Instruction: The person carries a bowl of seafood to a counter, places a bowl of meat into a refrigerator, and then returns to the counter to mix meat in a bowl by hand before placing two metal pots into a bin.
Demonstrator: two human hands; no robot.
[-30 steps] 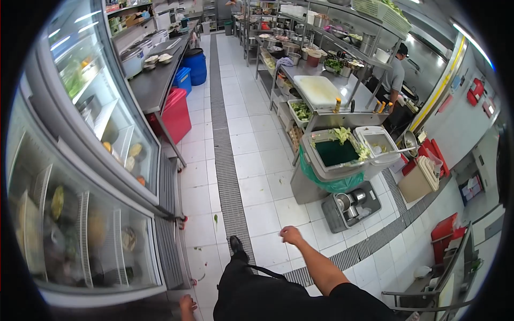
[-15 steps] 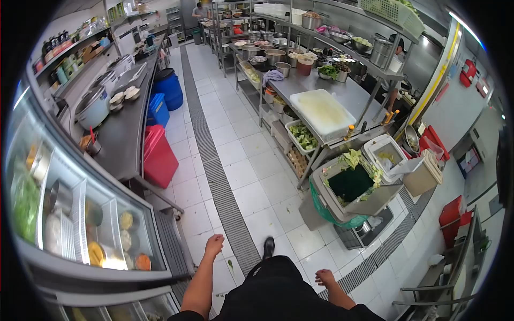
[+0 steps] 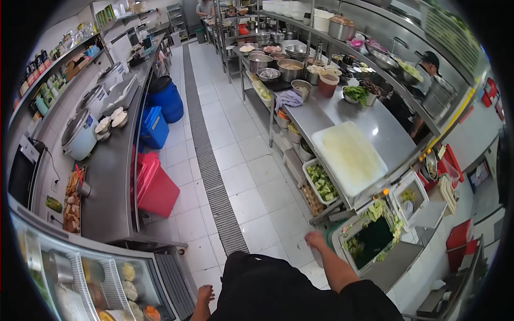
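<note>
My left hand [image 3: 205,293] hangs low at my left side, near the glass-fronted fridge [image 3: 160,299]. It holds nothing, its fingers loosely bent and a little apart. My right hand [image 3: 315,241] swings forward over the floor, just left of the bin [image 3: 335,249] full of leafy scraps. No object shows in it, and its fingers are relaxed and slightly curled. Neither hand touches anything that I can see.
A floor drain grate [image 3: 211,176] runs ahead between two steel counters. On the right counter lies a white cutting board [image 3: 349,158], with a crate of cut greens [image 3: 321,182] below. Left stand a red bin [image 3: 155,187] and blue barrel [image 3: 167,99]. A person [image 3: 425,75] works behind the right-hand shelves.
I have moved forward along the aisle; the counters, bin and cutting board appear nearer. My right hand has swung forward and my left hand back.
</note>
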